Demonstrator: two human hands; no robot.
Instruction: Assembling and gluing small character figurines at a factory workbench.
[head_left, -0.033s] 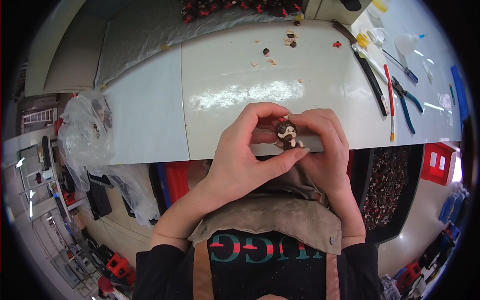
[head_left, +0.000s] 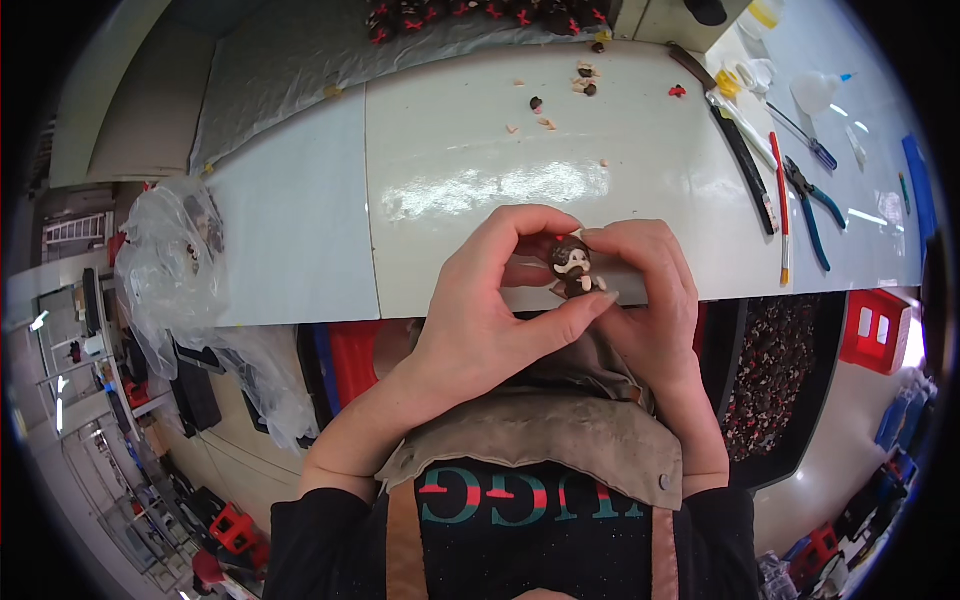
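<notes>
A small dark brown figurine (head_left: 573, 262) with a cream face and a bit of red on top of its head sits between my hands, near the front edge of the table. My left hand (head_left: 490, 290) curls around it, with the thumb at its base and the fingers behind its head. From the other side my right hand (head_left: 652, 280) grips it, fingertips at the top of the head. Both hands are closed on the figurine, and parts of its back and sides are hidden by fingers.
Small brown and cream pieces (head_left: 588, 86) lie scattered on the white table (head_left: 450, 140). On the right are pliers (head_left: 815, 210), a thin red brush (head_left: 782, 210), a black knife (head_left: 742, 165) and a screwdriver (head_left: 820, 150). Several dark figurines (head_left: 480, 12) stand at the back; a black bin (head_left: 775, 385) holds many small parts.
The figurine has turned slightly in my fingers, its face now angled more to the right. My hands have stayed almost in place.
</notes>
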